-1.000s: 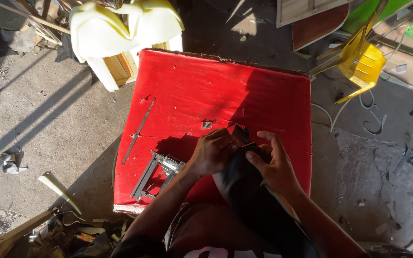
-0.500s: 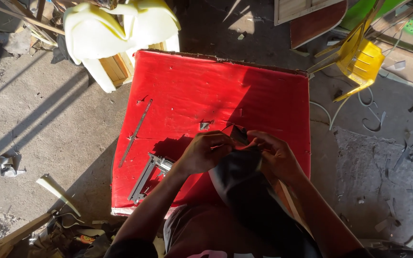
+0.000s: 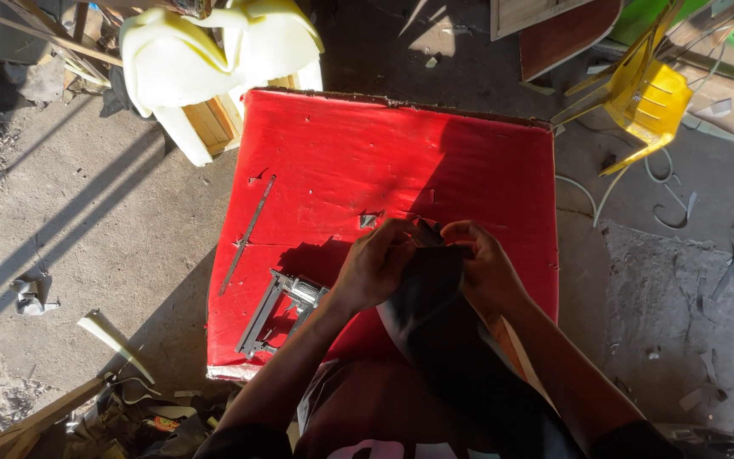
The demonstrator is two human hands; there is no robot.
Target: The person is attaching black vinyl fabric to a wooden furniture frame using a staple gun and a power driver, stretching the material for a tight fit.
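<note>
A square red-covered board [image 3: 358,153] lies flat in front of me. Over its near edge, my left hand [image 3: 373,265] and my right hand [image 3: 484,267] both grip the top of a strip of black fabric [image 3: 435,314] that hangs down toward my lap. A grey metal staple gun [image 3: 279,311] lies on the board just left of my left wrist. Further left on the red surface rests a long thin metal strip [image 3: 247,235]. A small dark scrap [image 3: 368,220] sits on the board just beyond my left hand.
Pale yellow foam pieces [image 3: 206,51] on a wooden frame stand beyond the board's far left corner. A yellow plastic chair [image 3: 647,93] lies tipped at the upper right. Scraps and offcuts litter the concrete floor [image 3: 87,221] on both sides.
My hands have shifted slightly left and closer together on the black fabric. The view has drifted a little, bringing the staple gun more into sight.
</note>
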